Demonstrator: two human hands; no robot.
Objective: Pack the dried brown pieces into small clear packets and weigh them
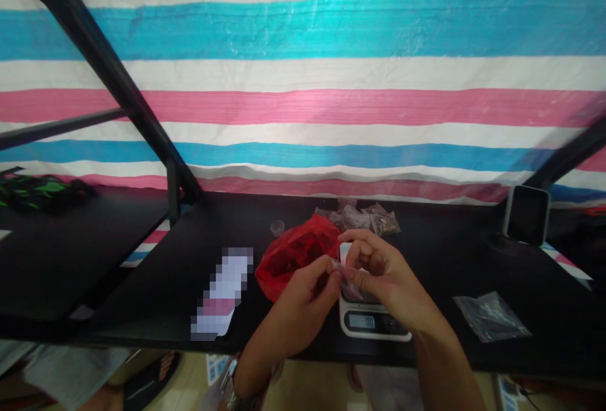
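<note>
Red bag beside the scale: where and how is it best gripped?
Probably pinched at the left rim, coming from the left: the red bag's mouth gapes open, so thin plastic is exposed there, while the right hand and white scale crowd its right side.

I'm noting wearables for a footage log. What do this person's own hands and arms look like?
Neither the left hand nor the right hand wears a glove. Around the left wrist sits a silvery, metal-looking band, perhaps a watch, though its details are blurred. The right forearm shows no sleeve and no band.
</note>
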